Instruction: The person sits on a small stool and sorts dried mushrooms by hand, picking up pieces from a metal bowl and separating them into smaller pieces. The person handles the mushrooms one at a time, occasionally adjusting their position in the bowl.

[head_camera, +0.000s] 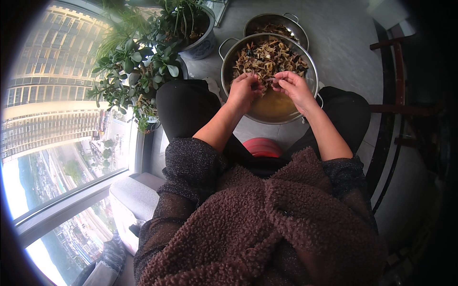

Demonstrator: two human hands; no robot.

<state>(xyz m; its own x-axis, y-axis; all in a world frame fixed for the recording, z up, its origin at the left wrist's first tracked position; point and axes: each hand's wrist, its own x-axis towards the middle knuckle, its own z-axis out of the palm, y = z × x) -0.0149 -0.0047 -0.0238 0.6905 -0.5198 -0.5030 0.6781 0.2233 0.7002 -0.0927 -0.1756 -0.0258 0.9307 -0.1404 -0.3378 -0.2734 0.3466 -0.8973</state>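
Note:
A large stainless steel two-handled pot [314, 71] stands on the floor between my knees. Brownish pieces of what look like mushrooms or dried plant matter [270, 53] are heaped in its far part, and yellowish liquid [275, 107] shows in the near part. Over the heap, my left hand [246, 89] has its fingers curled around a small piece, mostly hidden by them. My right hand [291, 87], a short distance to the right, pinches a thin pale strip [272, 79] between thumb and fingers. Behind the pot, partly covered by it, is a second metal pot [304, 32] with similar brown pieces.
Potted succulents [143, 68] and a blue-and-white planter [202, 46] stand at the left beside the window. A red stool [263, 146] is beneath me. Dark wooden furniture legs [399, 78] are on the right, and a pale padded object [134, 198] lies at lower left.

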